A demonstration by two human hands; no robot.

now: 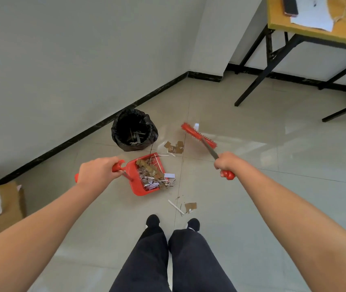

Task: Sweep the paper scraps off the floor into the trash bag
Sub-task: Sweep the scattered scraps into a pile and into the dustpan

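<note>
Looking down through the head cam, I've got both bare arms stretched out over a glossy, pale tiled floor [252, 186]. My left hand [96, 171] is wrapped tight round the red plastic grip of the dustpan [133, 171], a squarish red plastic scoop with comb teeth along one wall, just in front of the trash bag [151, 131]. It's heaped with paper scraps [150, 175]: brown card bits, white strips and crumpled stuff, some spilling over the open lip.

My right hand [226, 163] is fisted round the red grip at the end of the broom [198, 134]. A thin metal shaft runs forward to a long red head with stubby bristles. The head looks tilted, and I honestly can't tell if it touches the tiles.

The trash bag is shiny, crinkly black plastic with a round open mouth, right by the black baseboard [62, 144], and a few pale strips lie inside. Between it and the broom head sits a small cluster of brown cardboard pieces [174, 146]. More bits, including a stiff white strip [176, 206], lie just ahead of my black shoes [153, 221].

Top right there's a wooden table [315, 32] on black metal legs, and at far left a cardboard box [9, 207].
</note>
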